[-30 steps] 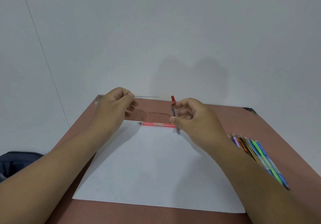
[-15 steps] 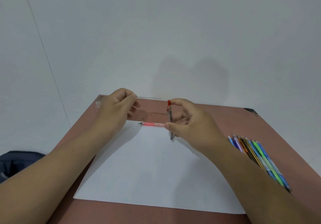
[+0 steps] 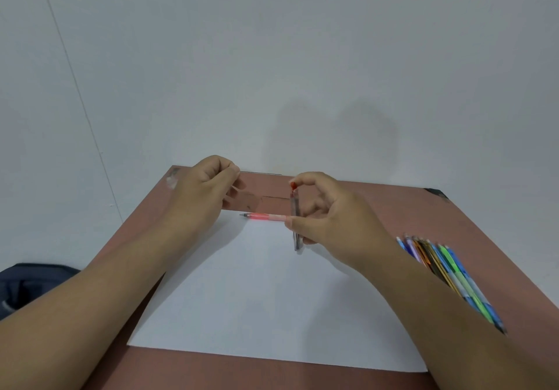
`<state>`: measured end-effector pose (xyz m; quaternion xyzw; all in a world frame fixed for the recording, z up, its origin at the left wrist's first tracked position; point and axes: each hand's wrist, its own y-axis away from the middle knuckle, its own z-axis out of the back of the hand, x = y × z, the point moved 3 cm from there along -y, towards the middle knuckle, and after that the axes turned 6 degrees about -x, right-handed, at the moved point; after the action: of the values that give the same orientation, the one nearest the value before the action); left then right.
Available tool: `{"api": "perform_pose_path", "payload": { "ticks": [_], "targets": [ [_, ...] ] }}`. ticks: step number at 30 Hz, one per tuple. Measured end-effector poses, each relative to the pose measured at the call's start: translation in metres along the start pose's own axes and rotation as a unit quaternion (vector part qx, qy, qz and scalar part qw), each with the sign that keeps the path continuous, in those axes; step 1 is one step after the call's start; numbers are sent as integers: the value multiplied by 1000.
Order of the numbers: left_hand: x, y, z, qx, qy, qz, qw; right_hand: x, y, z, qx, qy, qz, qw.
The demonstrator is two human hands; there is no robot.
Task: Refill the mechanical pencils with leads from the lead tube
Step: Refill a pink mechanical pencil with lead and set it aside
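The right hand has re-gripped the lead tube. A second ago its fingers were curled around the tube's middle and the red cap stood clear above them; now the forefinger arches over and presses on the cap while the thumb pinches the barrel lower down. The tube has slid downward, its lower end reaching further onto the white paper. More of the pink mechanical pencil is hidden behind the thumb. The single lead pinched in the left hand now lies lower, along the worktop's far edge.
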<state>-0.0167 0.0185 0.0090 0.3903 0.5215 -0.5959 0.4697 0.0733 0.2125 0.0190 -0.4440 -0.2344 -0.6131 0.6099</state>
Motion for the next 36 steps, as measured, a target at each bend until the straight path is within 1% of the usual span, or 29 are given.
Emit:
{"api": "perform_pose_path", "payload": {
  "ticks": [3, 5, 9, 11, 12, 13, 14, 16, 17, 18, 20, 22, 24, 28, 31, 33, 36],
  "targets": [
    [1, 0, 0, -4, -5, -5, 1000, -2, 0, -1, 23, 28, 8, 999],
    [2, 0, 0, -5, -14, -15, 1000, -3, 2, -1, 67, 105, 21, 992],
    [4, -1, -2, 5, -60, -60, 996, -2, 6, -6, 178, 252, 45, 950],
    [5, 1, -4, 14, -88, -91, 992, 0, 7, -7, 189, 294, 70, 934],
    [4, 2, -6, 18, -104, -111, 988, 0, 6, -8, 171, 297, 83, 936],
    [3, 4, -8, 22, -115, -132, 984, -1, 5, -7, 131, 290, 105, 942],
    [3, 5, -9, 30, -120, -151, 981, -2, 3, -6, 72, 276, 136, 949],
    [4, 6, -12, 56, -126, -187, 973, -2, 0, 1, -61, 259, 193, 944],
    [5, 7, -13, 71, -129, -199, 969, -2, -1, 4, -105, 255, 202, 940],
    [6, 8, -14, 83, -130, -208, 966, -3, -3, 6, -129, 256, 199, 937],
    [6, 10, -18, 96, -128, -225, 961, -5, -5, 7, -140, 264, 193, 934],
    [5, 13, -20, 96, -124, -257, 953, -7, -6, 5, -144, 265, 205, 931],
    [4, 15, -23, 102, -124, -271, 949, -8, -7, 3, -143, 263, 215, 930],
    [2, 19, -26, 105, -121, -270, 949, -12, -10, 3, -146, 269, 229, 924],
    [3, 16, -26, 138, -105, -217, 961, -11, -9, 5, -170, 262, 227, 922],
    [11, 11, -29, 160, -162, -202, 953, -12, -10, 8, -191, 252, 203, 927],
    [23, 5, -35, 173, -296, -225, 912, -11, -11, 12, -196, 238, 167, 937]
  ]
}}
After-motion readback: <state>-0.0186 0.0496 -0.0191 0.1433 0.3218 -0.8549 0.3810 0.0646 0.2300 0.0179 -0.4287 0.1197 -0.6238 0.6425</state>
